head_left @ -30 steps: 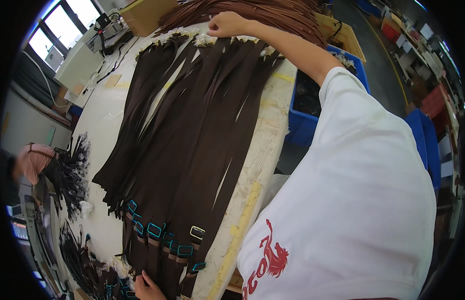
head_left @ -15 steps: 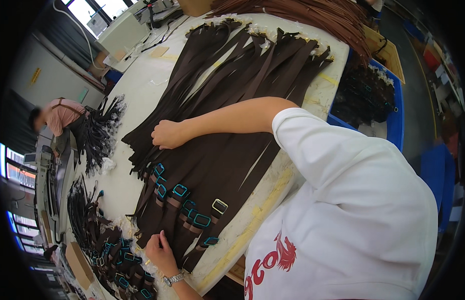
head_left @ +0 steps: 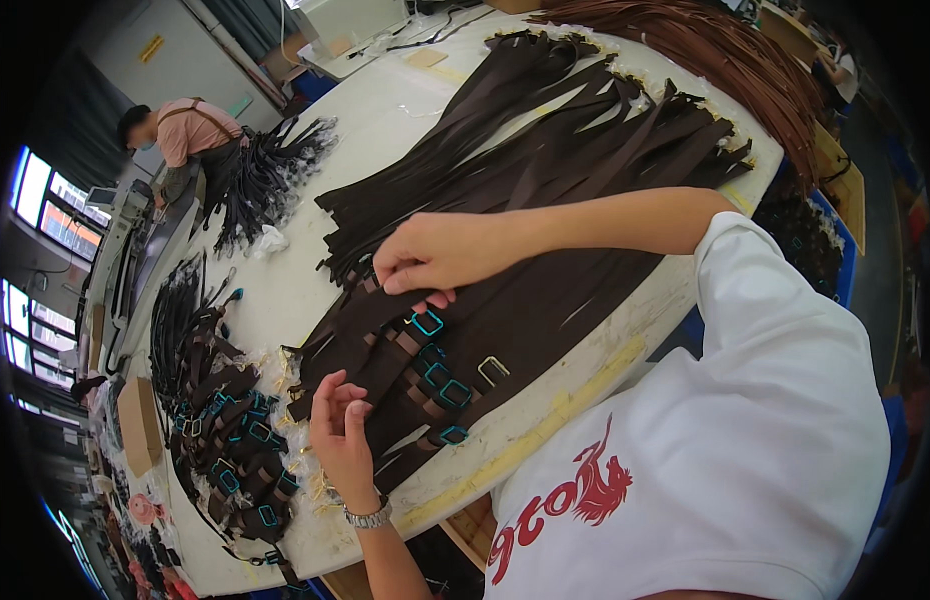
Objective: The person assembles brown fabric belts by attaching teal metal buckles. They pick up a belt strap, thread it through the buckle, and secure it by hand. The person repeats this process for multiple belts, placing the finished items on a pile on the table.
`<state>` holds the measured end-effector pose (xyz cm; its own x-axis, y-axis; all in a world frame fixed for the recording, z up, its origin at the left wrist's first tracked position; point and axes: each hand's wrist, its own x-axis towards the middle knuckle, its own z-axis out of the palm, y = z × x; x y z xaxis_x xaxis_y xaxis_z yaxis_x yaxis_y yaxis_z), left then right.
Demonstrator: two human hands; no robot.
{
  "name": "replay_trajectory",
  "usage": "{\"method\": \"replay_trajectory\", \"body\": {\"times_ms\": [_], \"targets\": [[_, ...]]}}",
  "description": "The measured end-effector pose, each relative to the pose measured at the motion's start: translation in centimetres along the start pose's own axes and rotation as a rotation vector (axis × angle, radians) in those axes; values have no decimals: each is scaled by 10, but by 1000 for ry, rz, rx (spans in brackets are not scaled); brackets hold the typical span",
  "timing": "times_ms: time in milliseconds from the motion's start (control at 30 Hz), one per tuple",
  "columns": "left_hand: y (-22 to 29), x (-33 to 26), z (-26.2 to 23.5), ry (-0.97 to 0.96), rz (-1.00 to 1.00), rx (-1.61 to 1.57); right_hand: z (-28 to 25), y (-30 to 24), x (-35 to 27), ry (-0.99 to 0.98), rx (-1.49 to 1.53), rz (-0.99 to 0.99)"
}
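Observation:
Many dark brown belt straps (head_left: 565,230) lie side by side over the table. My right hand (head_left: 430,255) is closed around a belt (head_left: 360,312), just above the buckles, its fingers bent under the strap. Several buckles edged in turquoise (head_left: 453,392) sit at the near ends of the belts, beside one pale gold buckle (head_left: 493,371). Left of them, my left hand (head_left: 343,430), with a metal watch on its wrist, is raised with loosely curled fingers and the thumb apart. I see nothing in it. Part of the belt under my right hand is hidden.
A heap of buckled belts (head_left: 235,440) lies at the table's left edge, near a cardboard box (head_left: 139,425). Brown straps (head_left: 685,50) are piled at the far right, by a blue crate (head_left: 833,240). Across the table, a person (head_left: 185,135) bends beside black straps (head_left: 255,180).
My right hand has left the strap ends and come nearer the buckles, now gripping a belt. My left hand has lifted off the straps and its fingers have turned up. The view has swung left.

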<state>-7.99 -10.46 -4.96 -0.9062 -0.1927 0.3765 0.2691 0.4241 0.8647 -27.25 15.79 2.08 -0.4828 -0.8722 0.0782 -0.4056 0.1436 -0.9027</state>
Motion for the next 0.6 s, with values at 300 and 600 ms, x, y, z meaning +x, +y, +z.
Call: {"method": "replay_trajectory", "body": {"times_ms": [300,600], "targets": [[67,-21,35,-209,-234,-193,39,-2,-36,-361,-176,-198],[55,-36,26,-104,-279,1,-139,-206,-35,768,-979,-882]]}}
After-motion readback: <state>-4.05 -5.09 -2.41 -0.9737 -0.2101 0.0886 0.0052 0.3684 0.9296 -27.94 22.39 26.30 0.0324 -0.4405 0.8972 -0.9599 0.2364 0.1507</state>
